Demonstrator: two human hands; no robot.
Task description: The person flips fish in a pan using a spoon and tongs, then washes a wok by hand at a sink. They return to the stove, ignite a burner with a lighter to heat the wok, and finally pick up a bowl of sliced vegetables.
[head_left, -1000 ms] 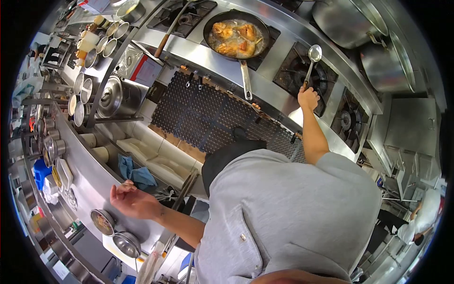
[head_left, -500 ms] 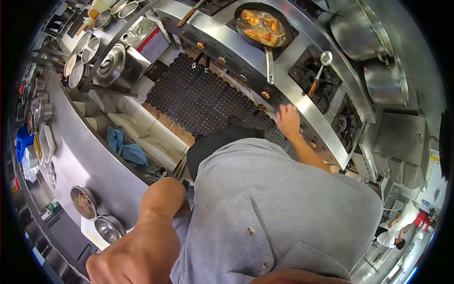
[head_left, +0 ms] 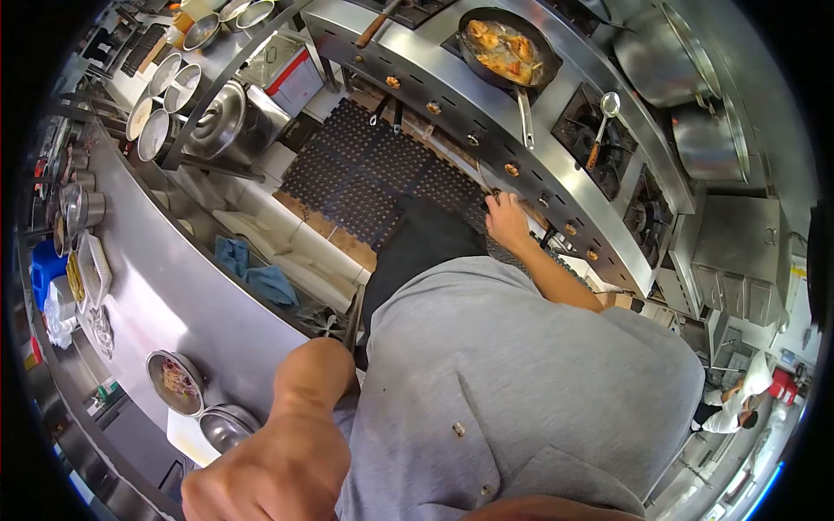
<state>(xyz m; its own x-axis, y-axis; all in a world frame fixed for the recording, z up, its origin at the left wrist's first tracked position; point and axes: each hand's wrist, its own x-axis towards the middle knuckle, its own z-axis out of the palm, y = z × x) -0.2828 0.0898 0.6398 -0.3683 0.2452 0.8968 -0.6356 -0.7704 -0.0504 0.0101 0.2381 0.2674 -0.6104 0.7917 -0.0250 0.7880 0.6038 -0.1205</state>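
Observation:
My right hand (head_left: 508, 219) is at the stove front, its fingers curled round the dark end of a thin metal utensil (head_left: 488, 178). Most of that utensil is hidden, and its kind does not show. Near the camera at lower left, my left hand (head_left: 261, 469) is bent into a fist. The picture edge cuts off its fingers, so anything in them is hidden. On the stove (head_left: 556, 165) stands a black frying pan (head_left: 465, 65) with browned pieces (head_left: 504, 52) in bubbling fat. A wooden-handled metal spoon (head_left: 601, 130) lies across a burner grate.
A steel counter (head_left: 208, 295) at left bears metal bowls (head_left: 178, 382), a white basket (head_left: 94, 269) and foil. Blue cloths (head_left: 256, 273) lie on the shelf beneath. A lidded pot (head_left: 221, 122) stands beyond the black floor mat (head_left: 347, 169). Another person (head_left: 730, 412) is far right.
My right hand has moved left along the stove front and closed round the dark utensil end. My left hand stays bent near the camera. The whole view has shifted slightly.

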